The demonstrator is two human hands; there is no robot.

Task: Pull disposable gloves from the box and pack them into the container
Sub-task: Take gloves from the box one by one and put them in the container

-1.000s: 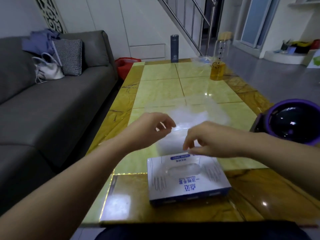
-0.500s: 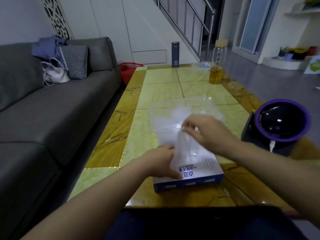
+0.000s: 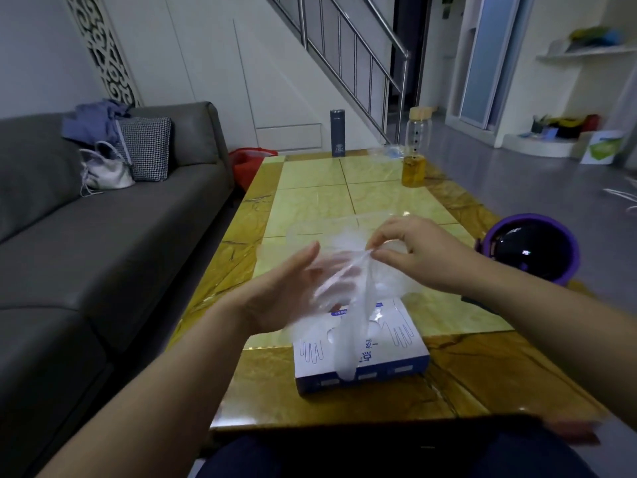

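Note:
A white and blue glove box (image 3: 379, 353) lies flat near the front edge of the yellow table (image 3: 310, 198). My right hand (image 3: 410, 250) pinches the top of a thin clear glove (image 3: 351, 326), which hangs down in front of the box. My left hand (image 3: 293, 288) is held up beside the glove with its fingers straight, touching the film. Behind the hands stands a clear plastic container (image 3: 344, 232) holding crumpled clear gloves; the hands partly hide it.
A purple and black helmet (image 3: 531, 250) sits at the table's right edge. A bottle of yellow liquid (image 3: 415, 157) and a dark flask (image 3: 337, 136) stand at the far end. A grey sofa (image 3: 103, 236) runs along the left.
My right hand has drawn the glove up and clear of the box. My left hand has left the box's front edge and risen beside the hanging glove.

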